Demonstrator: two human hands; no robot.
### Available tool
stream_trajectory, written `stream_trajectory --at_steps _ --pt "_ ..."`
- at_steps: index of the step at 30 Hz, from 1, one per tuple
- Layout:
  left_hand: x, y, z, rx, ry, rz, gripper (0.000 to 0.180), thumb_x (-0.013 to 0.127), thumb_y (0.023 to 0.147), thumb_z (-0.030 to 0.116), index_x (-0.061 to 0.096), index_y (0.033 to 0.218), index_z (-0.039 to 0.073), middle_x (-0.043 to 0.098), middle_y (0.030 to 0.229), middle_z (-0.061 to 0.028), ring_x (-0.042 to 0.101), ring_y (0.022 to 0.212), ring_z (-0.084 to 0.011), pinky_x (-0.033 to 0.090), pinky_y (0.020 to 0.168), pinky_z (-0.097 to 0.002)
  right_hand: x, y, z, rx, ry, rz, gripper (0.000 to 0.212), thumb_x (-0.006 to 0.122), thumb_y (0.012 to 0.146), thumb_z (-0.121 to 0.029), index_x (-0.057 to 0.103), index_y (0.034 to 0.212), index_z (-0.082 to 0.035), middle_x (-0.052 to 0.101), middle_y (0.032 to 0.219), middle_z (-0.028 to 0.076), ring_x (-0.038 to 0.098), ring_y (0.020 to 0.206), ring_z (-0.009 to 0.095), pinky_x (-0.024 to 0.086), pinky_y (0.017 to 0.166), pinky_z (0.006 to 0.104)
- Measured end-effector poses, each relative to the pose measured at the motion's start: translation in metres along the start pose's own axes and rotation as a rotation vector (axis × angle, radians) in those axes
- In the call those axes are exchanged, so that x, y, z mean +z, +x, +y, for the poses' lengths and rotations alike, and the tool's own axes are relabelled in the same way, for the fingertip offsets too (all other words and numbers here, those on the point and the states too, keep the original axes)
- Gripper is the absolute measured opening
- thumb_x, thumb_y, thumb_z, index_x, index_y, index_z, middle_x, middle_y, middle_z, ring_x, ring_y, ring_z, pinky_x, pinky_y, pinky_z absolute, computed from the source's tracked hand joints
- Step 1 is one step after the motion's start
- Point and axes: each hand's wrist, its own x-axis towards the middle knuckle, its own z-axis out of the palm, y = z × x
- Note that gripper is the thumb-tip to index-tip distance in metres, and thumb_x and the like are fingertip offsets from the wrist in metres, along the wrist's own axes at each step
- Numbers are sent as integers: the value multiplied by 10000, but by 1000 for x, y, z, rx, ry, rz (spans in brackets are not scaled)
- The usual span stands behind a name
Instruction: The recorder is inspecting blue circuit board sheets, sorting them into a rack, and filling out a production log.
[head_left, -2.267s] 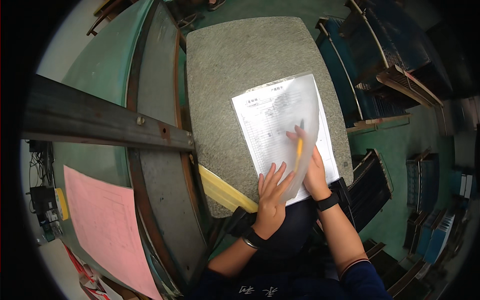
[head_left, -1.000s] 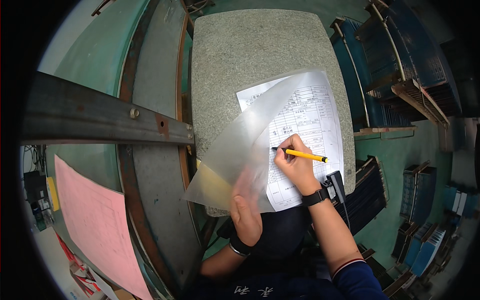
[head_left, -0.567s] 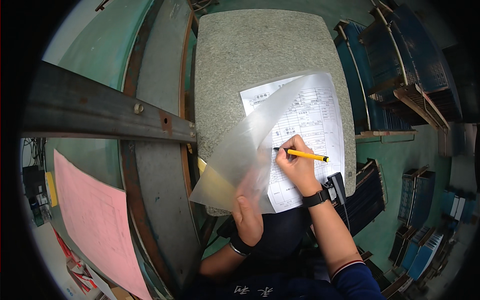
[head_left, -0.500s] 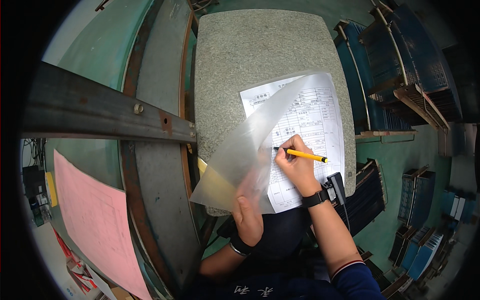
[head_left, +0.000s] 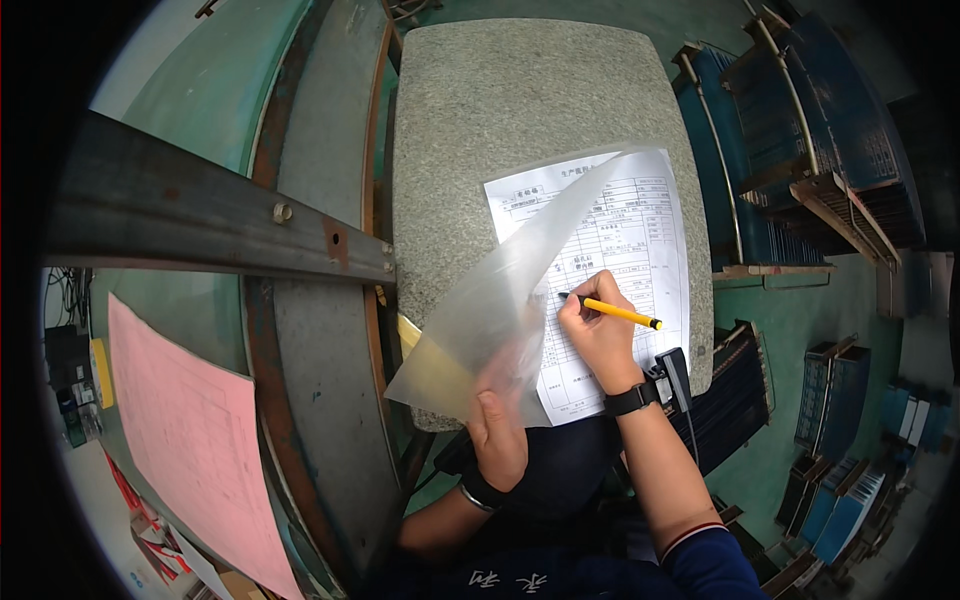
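My right hand (head_left: 602,318) is closed around a yellow pen (head_left: 625,312) with a black tip, its tip at the printed form (head_left: 640,240). This white sheet, ruled into a table, lies on a speckled grey stone-like board (head_left: 520,90). A translucent plastic sleeve (head_left: 470,310) is peeled back over the form's left side. My left hand (head_left: 497,440) grips the sleeve's lower part, thumb outside; the fingers show only faintly through the film. Both wrists wear dark bands.
A steel beam (head_left: 220,210) and rusty-edged frame stand at the left, near a pink sheet (head_left: 185,420). Blue racks (head_left: 820,120) line the right side. A small black device (head_left: 675,378) with a cable sits by my right wrist. Below is a green floor (head_left: 790,330).
The pen and my right hand have shifted slightly to the right across the form. My left hand stays on the sleeve. The whole view has moved a little.
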Motion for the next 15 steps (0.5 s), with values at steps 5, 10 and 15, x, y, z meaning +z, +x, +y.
stream_trajectory --at_steps 5,10,15 --pt "1 -1 -1 -6 -10 32 519 254 1008 331 328 1319 -78 379 1353 -218 373 1271 -297 299 1061 -430 -1 0 0 11 23 -12 137 628 717 -64 493 703 -46 551 584 39 488 477 103 411 468 240" --pt "2 -1 0 -8 -25 46 535 267 1006 334 352 1304 -102 393 1342 -212 382 1265 -289 284 1068 -401 -1 -1 0 22 44 -19 143 627 712 -59 485 697 -46 537 574 34 472 471 93 401 463 233" --pt "4 -1 1 -18 -8 45 527 263 1007 325 354 1305 -100 397 1340 -208 384 1262 -288 293 1062 -402 -1 0 0 7 34 13 149 625 728 -54 478 702 -46 513 563 16 448 476 72 388 462 219"
